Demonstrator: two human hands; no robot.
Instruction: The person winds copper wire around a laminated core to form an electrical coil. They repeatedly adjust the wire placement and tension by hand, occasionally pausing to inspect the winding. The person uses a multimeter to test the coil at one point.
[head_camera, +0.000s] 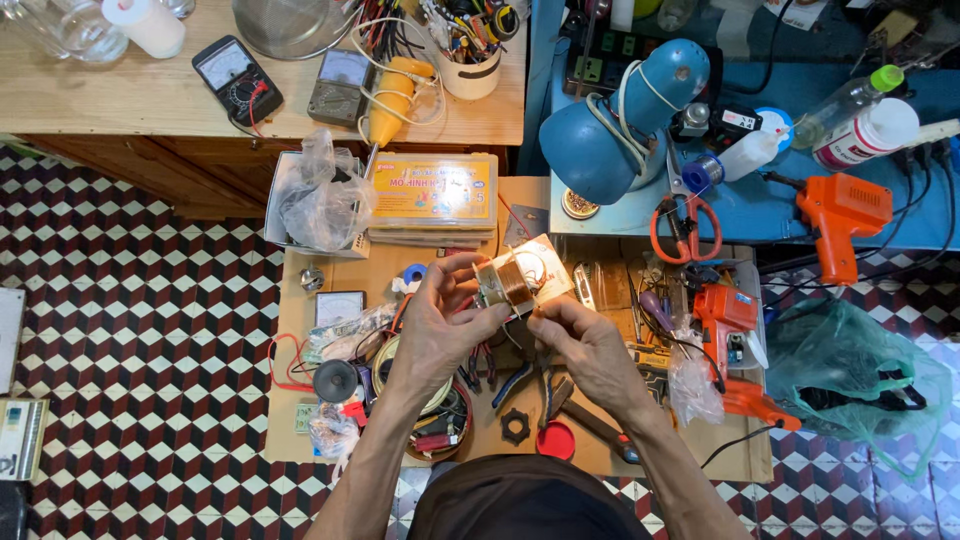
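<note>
Both hands: left grip, right grip pinch copper coil between.

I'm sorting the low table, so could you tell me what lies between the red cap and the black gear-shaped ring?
In the head view, only bare wooden tabletop shows between the red cap and the black gear-shaped ring.

you're holding a small transformer coil, copper-brown windings wrapped round a pale frame, tilted slightly, raised above the cluttered low wooden bench, pinched between your two hands at chest height.
</note>
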